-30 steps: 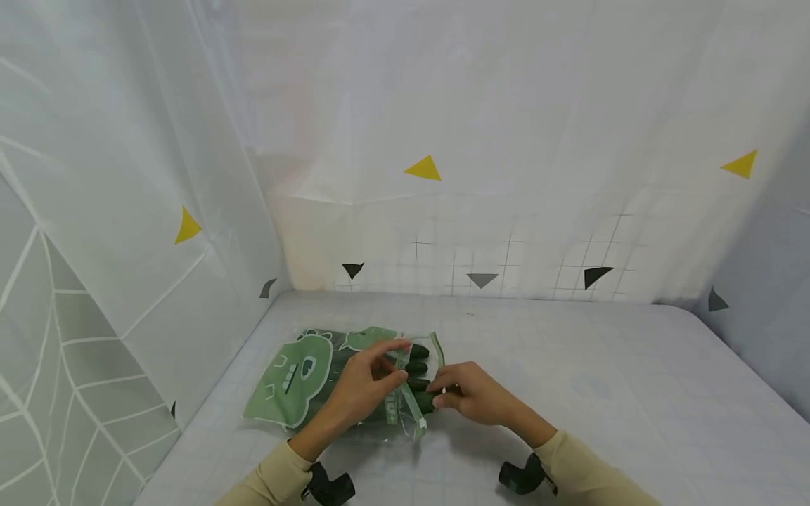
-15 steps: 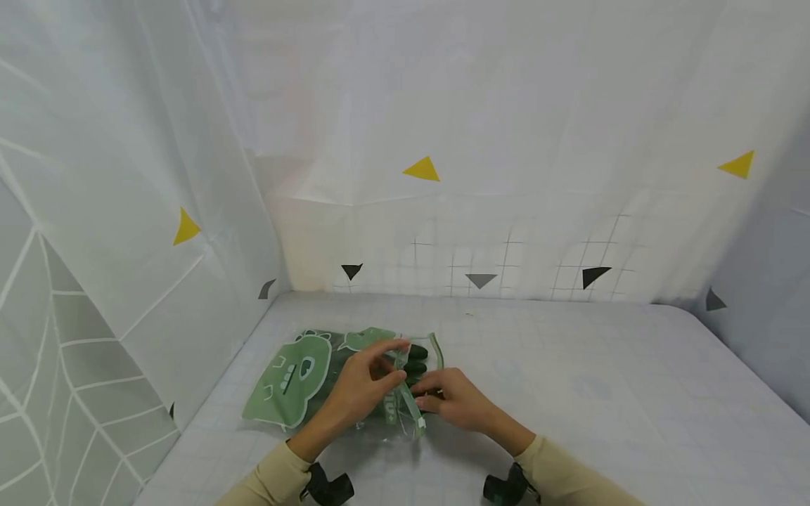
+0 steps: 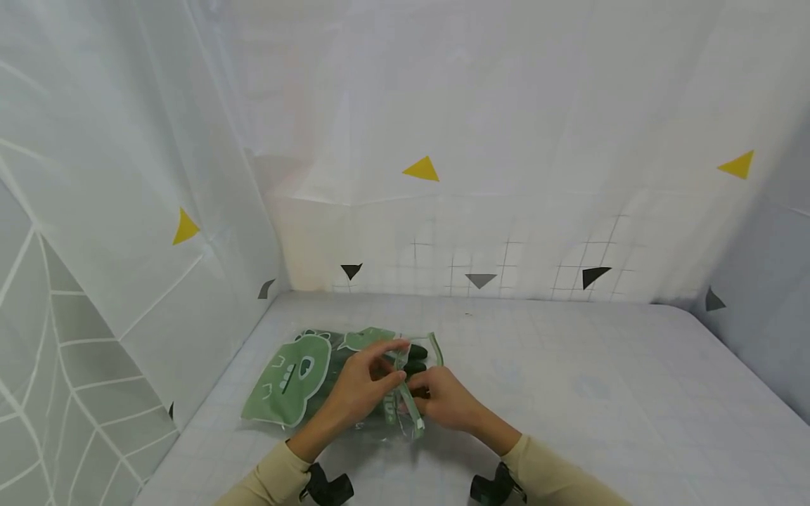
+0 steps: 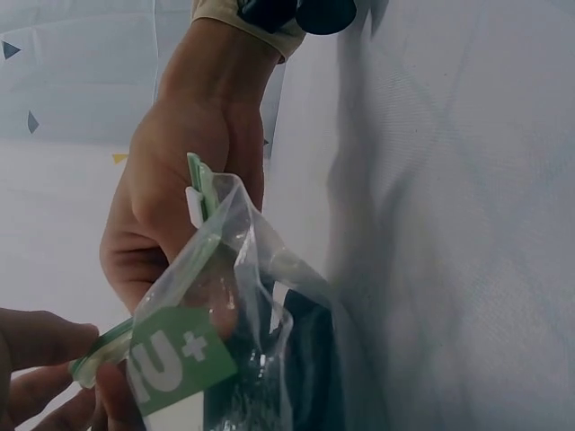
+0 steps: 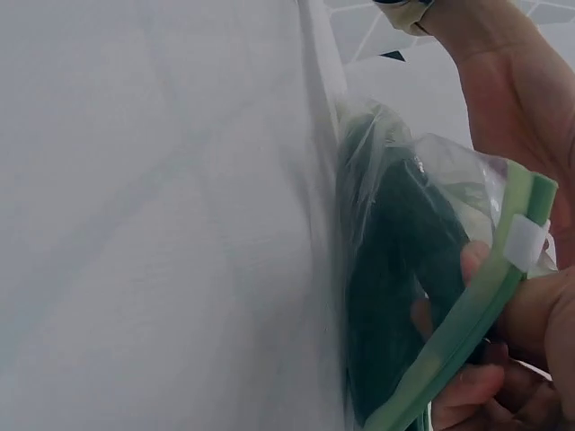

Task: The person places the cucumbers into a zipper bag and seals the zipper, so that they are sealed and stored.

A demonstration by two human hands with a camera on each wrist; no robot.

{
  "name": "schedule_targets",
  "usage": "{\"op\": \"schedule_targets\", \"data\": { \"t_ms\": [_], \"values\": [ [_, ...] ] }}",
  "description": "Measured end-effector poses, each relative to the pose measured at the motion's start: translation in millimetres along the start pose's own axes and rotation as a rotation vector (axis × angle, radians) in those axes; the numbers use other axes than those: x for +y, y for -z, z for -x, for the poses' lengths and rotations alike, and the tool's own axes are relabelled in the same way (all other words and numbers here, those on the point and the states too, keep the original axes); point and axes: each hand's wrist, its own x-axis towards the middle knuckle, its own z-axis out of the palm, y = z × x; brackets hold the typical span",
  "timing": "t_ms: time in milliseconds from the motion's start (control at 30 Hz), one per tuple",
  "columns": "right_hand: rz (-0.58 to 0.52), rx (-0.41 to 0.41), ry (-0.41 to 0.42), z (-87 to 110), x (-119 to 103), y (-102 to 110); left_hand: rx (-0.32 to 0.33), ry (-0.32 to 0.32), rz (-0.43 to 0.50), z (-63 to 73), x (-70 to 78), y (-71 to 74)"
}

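A clear zip bag [image 3: 286,388] with green cartoon print lies on its side, its mouth toward the right. Several dark green cucumbers [image 3: 415,352] are inside. My left hand [image 3: 362,385] pinches the upper green zip edge of the mouth, lifting it. My right hand [image 3: 451,400] is at the opening with its fingers inside. In the right wrist view, those fingers hold the end of a cucumber [image 5: 395,269] behind the green zip strip [image 5: 467,332]. Part of that grip is hidden by the strip and the bag.
The white table [image 3: 569,393] extends to the right of the bag. White sheeting [image 3: 506,140] with yellow and dark triangle marks hangs behind and at both sides. A white zip slider [image 5: 526,242] sits at the near end of the strip.
My right hand has moved left, its fingers going deeper into the bag's mouth with the nearest cucumber. The left hand and the bag have stayed nearly still.
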Motion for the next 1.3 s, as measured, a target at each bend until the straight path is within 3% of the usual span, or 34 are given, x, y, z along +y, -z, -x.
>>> {"op": "schedule_targets", "data": {
  "t_ms": [267, 400, 633, 767, 867, 1067, 1200, 1300],
  "values": [
    [-0.104, -0.001, -0.101, 1.4, -1.1, -2.2, -0.009, -0.001, -0.034, -0.5, -2.0, 0.5],
    [-0.139, -0.023, -0.089, 1.9, -0.5, -2.6, -0.011, -0.004, -0.023, -0.3, -2.1, 1.1],
    [-0.076, -0.072, -0.056, 4.2, 5.2, 5.7, -0.016, -0.019, -0.028, 0.5, -2.2, 1.9],
    [-0.104, -0.016, -0.078, 5.7, 9.0, 16.0, -0.019, -0.004, -0.022, 0.9, -0.8, 2.0],
    [-0.115, 0.078, -0.117, 6.3, 11.5, 25.5, -0.021, 0.014, -0.007, 1.0, 0.0, 1.6],
    [0.019, 0.254, -0.232, 5.2, 17.2, 37.7, -0.046, 0.036, -0.017, 0.3, -1.9, -0.9],
    [0.103, 0.286, -0.24, 5.2, 20.2, 39.6, -0.115, 0.032, -0.059, 0.2, -5.4, -4.0],
    [0.129, 0.262, -0.214, 6.0, 24.4, 39.2, -0.194, 0.024, -0.094, 0.9, -10.3, -6.9]
  ]
}}
